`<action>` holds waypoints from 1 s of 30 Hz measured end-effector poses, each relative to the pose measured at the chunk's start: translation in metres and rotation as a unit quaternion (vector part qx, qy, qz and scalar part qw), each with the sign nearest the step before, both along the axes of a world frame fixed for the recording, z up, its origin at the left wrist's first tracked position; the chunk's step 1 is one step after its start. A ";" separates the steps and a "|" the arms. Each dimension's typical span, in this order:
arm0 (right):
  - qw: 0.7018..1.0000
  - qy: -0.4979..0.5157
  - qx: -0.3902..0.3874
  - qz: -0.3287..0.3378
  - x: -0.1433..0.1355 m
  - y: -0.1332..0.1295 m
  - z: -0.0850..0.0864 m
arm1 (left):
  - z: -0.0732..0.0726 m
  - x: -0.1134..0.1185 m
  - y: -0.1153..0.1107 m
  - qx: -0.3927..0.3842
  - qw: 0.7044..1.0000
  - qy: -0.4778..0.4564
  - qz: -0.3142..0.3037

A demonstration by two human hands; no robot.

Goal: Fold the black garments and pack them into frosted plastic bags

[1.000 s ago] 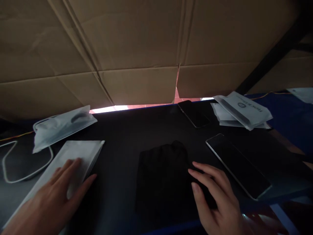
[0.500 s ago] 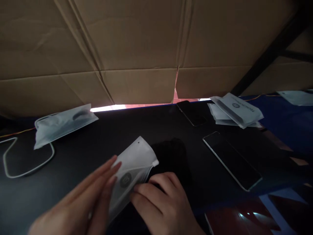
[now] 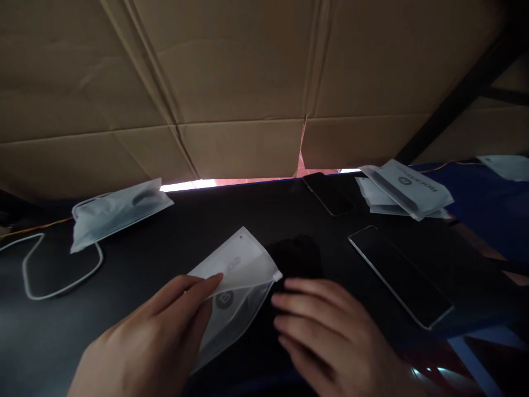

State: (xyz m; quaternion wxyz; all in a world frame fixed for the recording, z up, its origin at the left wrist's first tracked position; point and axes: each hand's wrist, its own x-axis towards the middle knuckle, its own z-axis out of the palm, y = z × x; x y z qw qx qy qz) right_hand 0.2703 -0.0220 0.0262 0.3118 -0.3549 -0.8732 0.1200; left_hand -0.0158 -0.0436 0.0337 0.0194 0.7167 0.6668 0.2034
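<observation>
A frosted white zip bag (image 3: 233, 300) with a round dark logo lies angled in front of me, its mouth spread apart. My left hand (image 3: 152, 325) pinches the upper layer near the opening. At the bag's right corner sits the small white zip slider (image 3: 277, 275). Just right of it, my right hand (image 3: 330, 328) is off the bag, its fingers stretched out and slightly apart. Farther right, a phone (image 3: 399, 275) with a clear edge rests on the black table surface (image 3: 231, 207).
A second phone (image 3: 328, 194) lies near the back edge, beside a stack of white printed bags (image 3: 407, 187). At left are a filled white bag (image 3: 124, 212) and a looped white cable (image 3: 61, 289). Cardboard (image 3: 239, 66) stands behind the table.
My left hand has closed on the bag's upper layer, and the mouth has widened. My right hand has left the bag's edge and moved right, fingers opening.
</observation>
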 end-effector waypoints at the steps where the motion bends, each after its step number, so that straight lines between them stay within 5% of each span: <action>1: 0.999 -0.039 -0.010 -0.013 0.009 0.004 -0.001 | 0.002 0.001 0.001 0.004 0.999 0.034 0.000; 4: 0.994 -0.107 -0.035 -0.013 0.022 0.013 -0.016 | 0.009 0.011 0.010 0.003 0.992 0.127 -0.010; 9: 0.997 -0.031 0.027 -0.062 0.019 0.003 -0.044 | 0.012 0.025 0.023 -0.008 0.987 0.159 -0.028; 15: 0.970 0.119 0.026 -0.212 0.013 -0.019 -0.033 | 0.002 0.038 0.024 -0.064 0.990 0.124 -0.027; 23: 0.982 0.017 0.075 -0.171 -0.036 -0.019 -0.027 | 0.017 0.057 0.023 -0.115 0.989 -0.038 -0.084; 30: 0.995 -0.067 0.067 -0.032 -0.031 -0.012 -0.027 | 0.006 0.041 0.021 -0.106 0.988 -0.076 -0.078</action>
